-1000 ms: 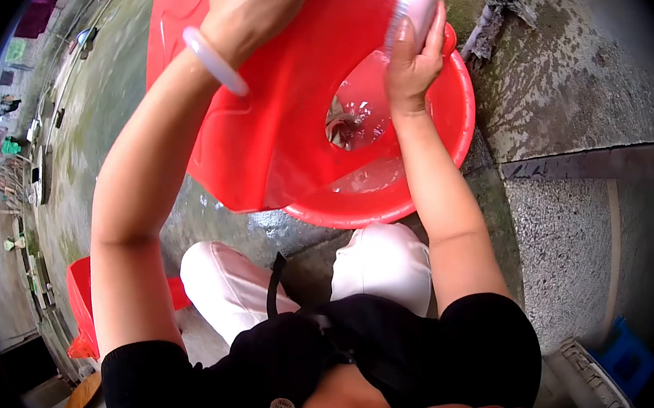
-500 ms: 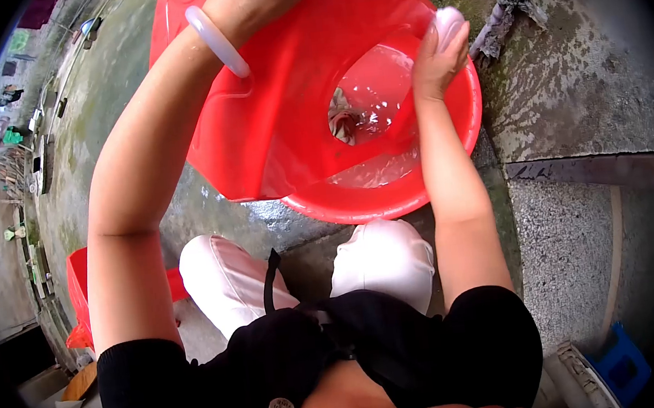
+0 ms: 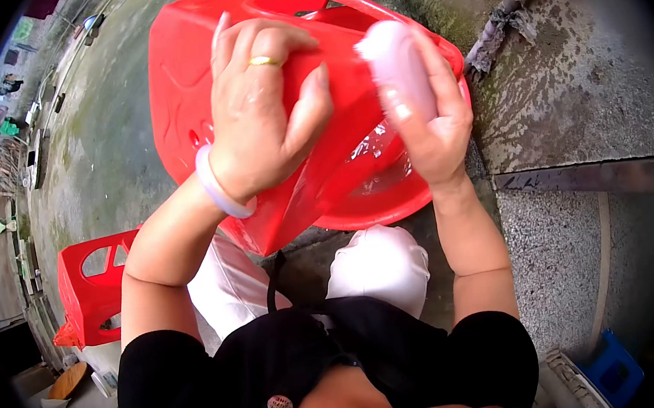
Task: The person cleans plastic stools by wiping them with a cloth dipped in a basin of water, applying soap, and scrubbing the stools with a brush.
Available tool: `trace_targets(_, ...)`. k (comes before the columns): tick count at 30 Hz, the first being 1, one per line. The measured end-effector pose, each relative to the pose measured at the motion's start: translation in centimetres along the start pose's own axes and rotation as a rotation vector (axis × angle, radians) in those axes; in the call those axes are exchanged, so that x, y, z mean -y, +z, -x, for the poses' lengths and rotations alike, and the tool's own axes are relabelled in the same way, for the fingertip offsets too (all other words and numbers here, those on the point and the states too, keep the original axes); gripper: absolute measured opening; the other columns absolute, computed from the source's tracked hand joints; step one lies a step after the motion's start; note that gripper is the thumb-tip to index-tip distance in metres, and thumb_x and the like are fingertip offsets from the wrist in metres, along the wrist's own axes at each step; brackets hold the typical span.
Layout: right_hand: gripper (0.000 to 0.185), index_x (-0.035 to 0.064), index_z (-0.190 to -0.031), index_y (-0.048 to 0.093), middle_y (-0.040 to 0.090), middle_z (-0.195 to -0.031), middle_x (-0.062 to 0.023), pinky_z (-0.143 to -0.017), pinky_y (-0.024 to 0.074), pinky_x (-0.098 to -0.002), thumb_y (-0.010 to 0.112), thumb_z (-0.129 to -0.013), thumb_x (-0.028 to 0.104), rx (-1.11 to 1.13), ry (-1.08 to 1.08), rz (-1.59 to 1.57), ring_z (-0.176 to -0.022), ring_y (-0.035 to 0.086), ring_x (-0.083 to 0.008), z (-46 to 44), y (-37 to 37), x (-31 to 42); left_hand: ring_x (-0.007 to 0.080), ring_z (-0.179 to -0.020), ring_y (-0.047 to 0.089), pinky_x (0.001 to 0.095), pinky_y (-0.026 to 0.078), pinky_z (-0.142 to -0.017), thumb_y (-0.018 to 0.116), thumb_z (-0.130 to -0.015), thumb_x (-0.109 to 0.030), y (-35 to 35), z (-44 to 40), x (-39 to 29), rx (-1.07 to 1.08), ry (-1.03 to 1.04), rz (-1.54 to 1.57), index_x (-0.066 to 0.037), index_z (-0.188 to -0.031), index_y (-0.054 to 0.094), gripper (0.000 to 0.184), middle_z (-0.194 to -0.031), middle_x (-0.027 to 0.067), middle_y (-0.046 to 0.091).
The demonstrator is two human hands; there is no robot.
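Observation:
A red plastic stool (image 3: 183, 80) is tipped on its side over a red basin (image 3: 391, 212) with water in it. My left hand (image 3: 256, 116), wearing a ring and a pale bangle, is over the stool's side, palm down with fingers and thumb apart. Whether its fingertips touch the plastic is hard to see. In my right hand (image 3: 442, 134) is a pink scrub brush (image 3: 402, 63), its pale bristles turned left toward the stool. The stool hides much of the basin.
Another red stool (image 3: 84, 294) stands at the left. Wet concrete (image 3: 115, 130) surrounds the basin. A cloth-wrapped pole (image 3: 496, 34) lies at the upper right. A stone ledge (image 3: 545, 262) and a blue plastic item (image 3: 617, 369) are at the right.
The stool has turned and now covers more of the basin. My left hand has come down from its upper part toward me. The brush has moved left, over the stool.

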State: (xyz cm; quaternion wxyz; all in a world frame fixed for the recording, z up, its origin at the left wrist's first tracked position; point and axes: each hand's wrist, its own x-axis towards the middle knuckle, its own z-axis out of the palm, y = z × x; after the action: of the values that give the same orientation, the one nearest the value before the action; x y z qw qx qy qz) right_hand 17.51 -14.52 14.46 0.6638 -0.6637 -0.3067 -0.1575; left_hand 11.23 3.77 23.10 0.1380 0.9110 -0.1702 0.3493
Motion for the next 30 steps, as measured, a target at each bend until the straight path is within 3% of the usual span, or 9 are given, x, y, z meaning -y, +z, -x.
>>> trace_targets(3,0.051,0.0006,-0.12,0.06,0.059,-0.121,-0.017,-0.096,0.0435,-0.0387,0.074,-0.074,0.018,0.264,-0.281,-0.01,-0.107,0.057,-0.0305,-2.4,0.3,4.4,0.0339,-0.1,0.053,0.0526,0.027,-0.104,0.063,-0.073,-0.011,-1.5,1.6,-1.0,0.046,-0.003,0.042,-0.002,-0.101,0.055,0.03,-0.098,0.0129,0.058)
trace_targets(6,0.048,0.0041,-0.118,0.063,0.061,-0.116,-0.0166,-0.095,0.0443,-0.0389,0.074,-0.075,0.022,0.354,-0.214,0.083,-0.102,0.058,-0.0307,-2.9,0.3,2.3,0.0338,-0.103,0.053,0.0548,0.022,-0.108,0.062,-0.071,-0.011,-3.2,4.3,-1.0,0.088,-0.082,0.049,-0.001,-0.102,0.056,0.032,-0.105,0.0144,0.059)
trace_targets(10,0.05,0.0161,-0.122,0.065,0.061,-0.115,-0.0169,-0.091,0.0489,-0.036,0.076,-0.077,0.033,0.2,0.392,0.415,-0.106,0.06,-0.0258,-2.7,-5.5,-13.5,0.0342,-0.108,0.051,0.0558,0.019,-0.11,0.062,-0.07,-0.014,-5.5,7.0,-0.8,0.153,-0.117,0.002,-0.003,-0.103,0.057,0.035,-0.109,0.0139,0.06)
trace_targets(13,0.05,0.0083,-0.123,0.062,0.063,-0.114,-0.0197,-0.093,0.0475,-0.0361,0.071,-0.08,0.031,0.061,0.547,0.594,-0.104,0.063,-0.0272,-3.2,-10.5,-21.4,0.0336,-0.11,0.05,0.0556,0.019,-0.11,0.062,-0.071,-0.016,-5.9,8.0,-1.3,0.184,-0.113,0.036,-0.004,-0.103,0.056,0.035,-0.11,0.0139,0.06)
trace_targets(15,0.05,0.0063,-0.124,0.061,0.061,-0.116,-0.021,-0.094,0.0474,-0.0377,0.071,-0.08,0.03,0.047,0.468,0.396,-0.106,0.062,-0.0292,-2.0,-9.4,-22.4,0.0336,-0.11,0.05,0.0559,0.019,-0.11,0.062,-0.072,-0.016,-6.0,8.1,-1.1,0.161,-0.121,0.034,-0.004,-0.103,0.056,0.035,-0.111,0.0139,0.06)
trace_targets(19,0.055,0.0042,-0.127,0.059,0.056,-0.114,-0.0175,-0.094,0.0456,-0.0394,0.073,-0.081,0.032,-0.011,-0.115,0.413,-0.107,0.055,-0.0312,0.9,-1.5,-9.7,0.0339,-0.111,0.05,0.0573,0.019,-0.11,0.062,-0.074,-0.019,-6.3,8.8,-0.4,0.14,-0.163,0.023,-0.005,-0.104,0.056,0.033,-0.111,0.0139,0.06)
trace_targets(23,0.057,0.0087,-0.129,0.058,0.051,-0.118,-0.0173,-0.093,0.0447,-0.0421,0.074,-0.08,0.034,-0.162,0.209,0.622,-0.112,0.049,-0.0315,1.4,-6.4,-19.0,0.0335,-0.11,0.051,0.0576,0.019,-0.11,0.062,-0.074,-0.02,-6.4,9.0,-0.9,0.151,-0.138,0.038,-0.005,-0.102,0.056,0.033,-0.11,0.0136,0.061)
trace_targets(28,0.06,0.0083,-0.126,0.06,0.052,-0.119,-0.0184,-0.093,0.044,-0.0397,0.076,-0.076,0.038,-0.284,0.188,1.006,-0.112,0.05,-0.035,1.5,-8.6,-22.9,0.0334,-0.11,0.052,0.0573,0.019,-0.11,0.063,-0.072,-0.019,-6.4,9.2,-1.1,0.145,-0.128,0.039,-0.005,-0.101,0.056,0.033,-0.108,0.0137,0.061)
trace_targets(30,0.056,0.0064,-0.124,0.061,0.056,-0.116,-0.0189,-0.094,0.0437,-0.0395,0.076,-0.077,0.035,-0.267,0.239,0.562,-0.109,0.053,-0.0342,1.2,-7.4,-23.5,0.035,-0.109,0.052,0.055,0.024,-0.108,0.062,-0.072,-0.017,-6.9,9.5,-0.9,0.124,-0.174,0.024,-0.004,-0.1,0.056,0.032,-0.107,0.0152,0.061)
